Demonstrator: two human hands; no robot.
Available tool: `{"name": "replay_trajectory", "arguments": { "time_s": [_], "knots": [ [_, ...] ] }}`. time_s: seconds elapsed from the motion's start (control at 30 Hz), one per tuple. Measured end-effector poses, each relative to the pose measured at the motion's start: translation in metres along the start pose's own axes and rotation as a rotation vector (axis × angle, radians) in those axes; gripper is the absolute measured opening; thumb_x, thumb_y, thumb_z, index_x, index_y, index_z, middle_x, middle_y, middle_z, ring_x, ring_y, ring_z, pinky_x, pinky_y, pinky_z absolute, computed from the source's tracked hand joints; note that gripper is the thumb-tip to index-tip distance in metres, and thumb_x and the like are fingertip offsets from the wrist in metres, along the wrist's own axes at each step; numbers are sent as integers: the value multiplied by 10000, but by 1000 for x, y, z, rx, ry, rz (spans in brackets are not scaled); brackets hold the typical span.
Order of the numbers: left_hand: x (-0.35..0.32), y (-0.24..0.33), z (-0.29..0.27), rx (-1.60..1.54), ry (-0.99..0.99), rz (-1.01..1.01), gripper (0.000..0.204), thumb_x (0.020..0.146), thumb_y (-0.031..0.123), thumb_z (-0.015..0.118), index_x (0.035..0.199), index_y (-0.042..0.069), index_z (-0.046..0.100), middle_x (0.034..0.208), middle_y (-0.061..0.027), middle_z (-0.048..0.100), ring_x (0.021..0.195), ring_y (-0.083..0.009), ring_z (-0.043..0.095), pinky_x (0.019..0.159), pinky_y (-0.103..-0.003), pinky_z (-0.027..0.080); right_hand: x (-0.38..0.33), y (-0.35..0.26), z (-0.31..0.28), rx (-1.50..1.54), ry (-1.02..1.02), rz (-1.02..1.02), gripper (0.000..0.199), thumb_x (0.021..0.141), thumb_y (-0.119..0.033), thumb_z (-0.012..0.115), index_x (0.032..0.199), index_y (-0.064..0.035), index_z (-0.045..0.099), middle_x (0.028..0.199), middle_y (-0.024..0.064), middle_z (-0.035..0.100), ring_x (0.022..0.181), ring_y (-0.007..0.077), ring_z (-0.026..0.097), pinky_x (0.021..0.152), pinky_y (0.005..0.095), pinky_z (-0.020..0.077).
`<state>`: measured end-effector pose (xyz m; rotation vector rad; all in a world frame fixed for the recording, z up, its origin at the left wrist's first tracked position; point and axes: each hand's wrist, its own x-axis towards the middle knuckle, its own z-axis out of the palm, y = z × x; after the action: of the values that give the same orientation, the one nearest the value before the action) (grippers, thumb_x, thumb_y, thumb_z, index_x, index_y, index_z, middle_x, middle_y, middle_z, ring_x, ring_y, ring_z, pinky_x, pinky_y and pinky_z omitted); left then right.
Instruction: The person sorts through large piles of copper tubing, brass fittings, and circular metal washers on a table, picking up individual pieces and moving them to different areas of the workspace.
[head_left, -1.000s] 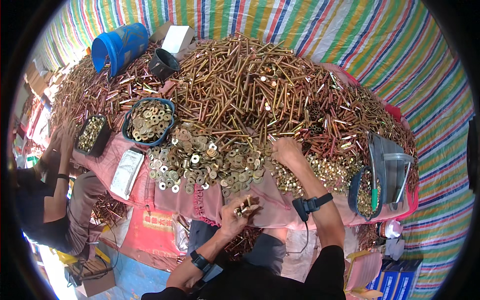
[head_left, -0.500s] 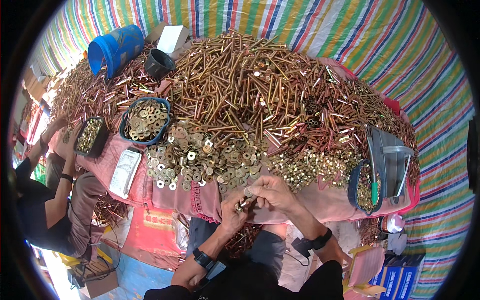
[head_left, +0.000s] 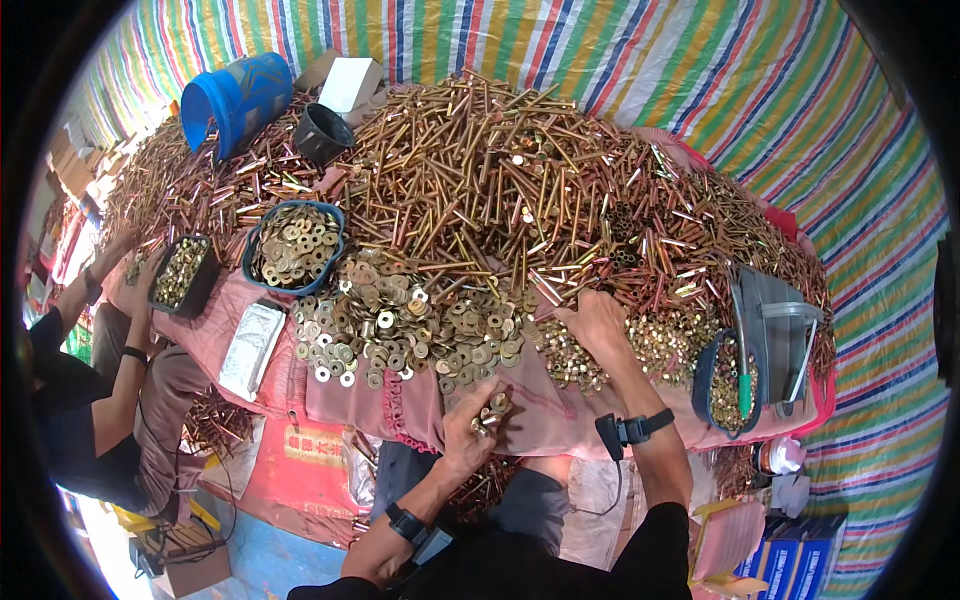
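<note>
My left hand (head_left: 468, 432) is closed around several shiny metal fasteners (head_left: 490, 414) just over the near edge of the pink cloth. My right hand (head_left: 600, 328) reaches to where the pile of brassy metal rods (head_left: 480, 190) meets the small metal nuts (head_left: 655, 340). Its fingers bend down and inward, and whatever lies at the fingertips is hidden. Loose flat washers (head_left: 400, 325) lie heaped ahead and to the left of my left hand.
A blue tub of washers (head_left: 335, 262), a dark tub of nuts (head_left: 206, 285) and a silver block (head_left: 252, 350) stand left. At right are a blue nut tub (head_left: 708, 405), a green-handled tool (head_left: 745, 395) and a grey container (head_left: 785, 345). Someone's arm (head_left: 120, 390) works at far left.
My right hand has left my left hand and moved forward and right to the edge of the rods. My left hand stays near the cloth's edge, still holding the fasteners.
</note>
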<state>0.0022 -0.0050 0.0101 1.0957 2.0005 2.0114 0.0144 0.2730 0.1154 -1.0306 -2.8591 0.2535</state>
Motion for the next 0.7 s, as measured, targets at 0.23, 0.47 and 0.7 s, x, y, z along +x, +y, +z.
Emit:
{"name": "replay_trajectory", "arguments": {
  "time_s": [0.23, 0.47, 0.7],
  "knots": [
    [2, -1, -3, 3, -30, 110, 532, 844, -58, 689, 1370, 26, 687, 1023, -144, 767, 891, -306, 724, 820, -394, 568, 3, 1, 11, 98, 64, 45, 412, 829, -309, 900, 947, 46, 729, 867, 278, 744, 820, 419, 749, 758, 522, 567],
    [4, -1, -1, -4, -20, 78, 430, 859, -41, 688, 1282, 30, 719, 989, -153, 755, 860, -346, 705, 793, -404, 553, -8, -15, 29, 718, 187, -68, 211, 904, -101, 826, 954, 41, 678, 862, 146, 760, 823, 176, 757, 694, 328, 588],
    [4, 0, 0, 2, -25, 31, 468, 823, -67, 717, 1274, 57, 720, 980, -159, 739, 860, -352, 701, 792, -413, 548, -67, -22, -11, 1197, 153, -165, 127, 958, -28, 775, 999, -26, 655, 915, 58, 716, 757, 74, 670, 626, 223, 538]
  ]
}}
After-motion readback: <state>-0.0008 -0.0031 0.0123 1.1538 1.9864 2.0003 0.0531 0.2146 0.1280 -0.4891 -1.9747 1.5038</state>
